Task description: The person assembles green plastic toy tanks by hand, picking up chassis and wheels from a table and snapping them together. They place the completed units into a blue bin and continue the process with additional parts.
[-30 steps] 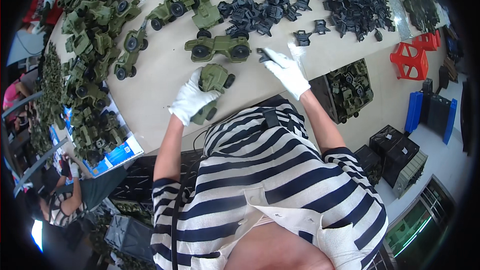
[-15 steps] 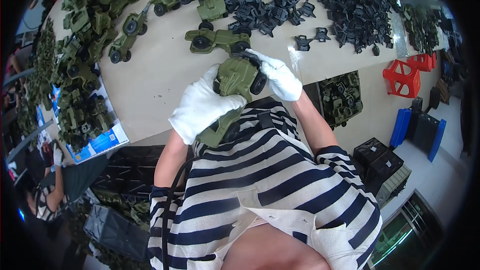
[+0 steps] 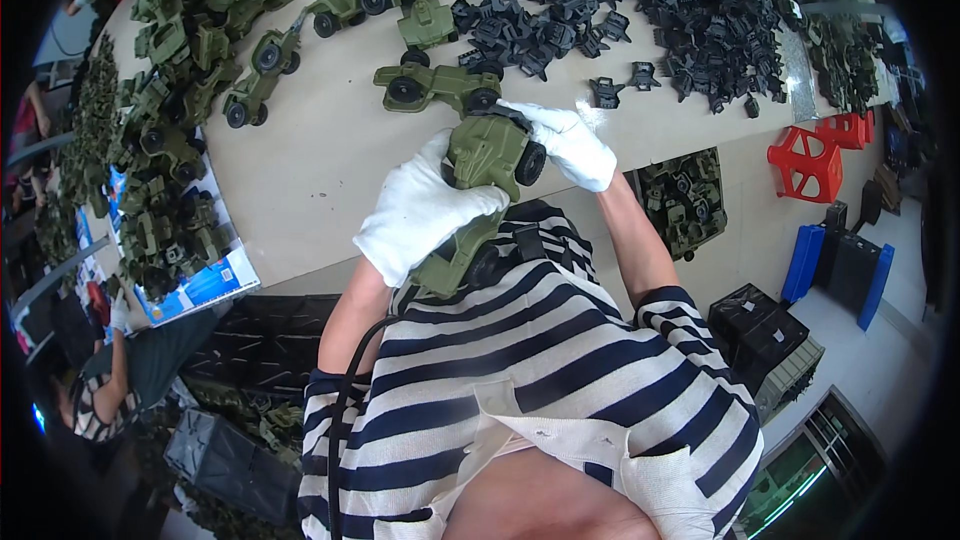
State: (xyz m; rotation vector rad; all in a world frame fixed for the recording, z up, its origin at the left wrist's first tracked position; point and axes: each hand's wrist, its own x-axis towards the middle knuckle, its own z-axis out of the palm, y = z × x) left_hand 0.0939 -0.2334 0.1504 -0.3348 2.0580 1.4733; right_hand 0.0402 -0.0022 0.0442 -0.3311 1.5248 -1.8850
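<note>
My left hand (image 3: 425,210), in a white glove, is wrapped round an olive-green toy truck (image 3: 486,155) with black wheels, close in front of my body. At the truck's far end, my right hand (image 3: 570,145), gloved too, pinches a small black plastic part (image 3: 508,116) against it. My fingers partly hide that part. Just beyond lies another green toy truck (image 3: 440,87) on the table. Two loose black plastic parts (image 3: 606,92) sit to the right of it.
A large heap of black parts (image 3: 560,10) covers the table's far side. Green trucks (image 3: 170,50) pile up at the left. Below the table's right edge is a crate of green pieces (image 3: 682,195), with a red stool (image 3: 806,164) farther right. A co-worker (image 3: 105,380) sits at the far left.
Both hands and the held truck have shifted slightly to the right in the picture. My right hand still presses at the black part on the truck's far end.
</note>
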